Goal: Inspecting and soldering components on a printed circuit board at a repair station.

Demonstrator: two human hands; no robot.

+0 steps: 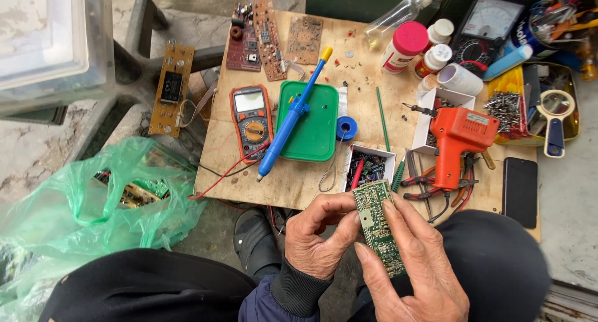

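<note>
Circuit board sits pinched between both hands, low in the view, above the person's dark-clad knees and just short of the near edge of the wooden board. Left hand comes up from a dark cuff, fingers curled toward the board's left edge, thumb bent over near its top corner; it is closed on the board. Right hand lies along the right edge, index finger stretched up beside the board to its top, thumb pressing the lower part from in front; it too grips the board.

It is a narrow green rectangle with pale solder dots and fine traces facing the camera, so the soldered side shows. Its long axis runs nearly upright in the picture, leaning a little: the top end points away from the person toward the worktop, the lower end points back toward the body and slightly right, partly covered by the right thumb.

Just beyond the board's top end stands a small white box of loose parts. An orange soldering gun lies to its right, over red-handled pliers. A blue desoldering pump rests across a green tray, with an orange multimeter to the left. A black phone lies at the right edge. A green plastic bag holding more boards sits on the ground at left.
</note>
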